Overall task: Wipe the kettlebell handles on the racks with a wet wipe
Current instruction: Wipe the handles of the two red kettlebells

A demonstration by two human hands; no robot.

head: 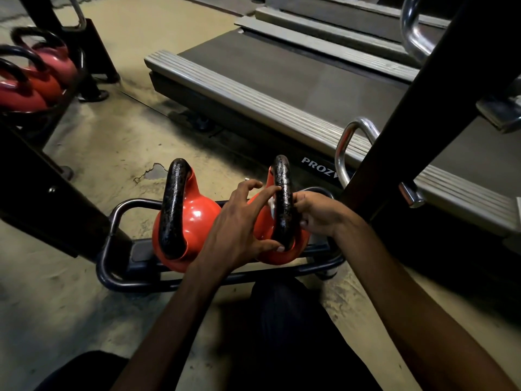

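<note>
Two red kettlebells stand on the low black rack shelf (118, 275). The left kettlebell (197, 218) has a black handle (173, 204) that nothing touches. My left hand (239, 227) spreads over the right kettlebell (263, 221), index fingertip and thumb touching its black handle (282, 198). My right hand (315, 213) curls round that handle from the right side. A small piece of white wet wipe (272, 207) shows at the handle's inner edge, pressed against it; most of the wipe is hidden.
More red kettlebells (36, 77) sit on a higher shelf at the far left. A black rack upright (417, 117) slants up on the right, with a chrome handle (345, 148) beside it. Treadmill decks (282, 86) lie beyond. My dark-clothed knee (284, 320) is below the shelf.
</note>
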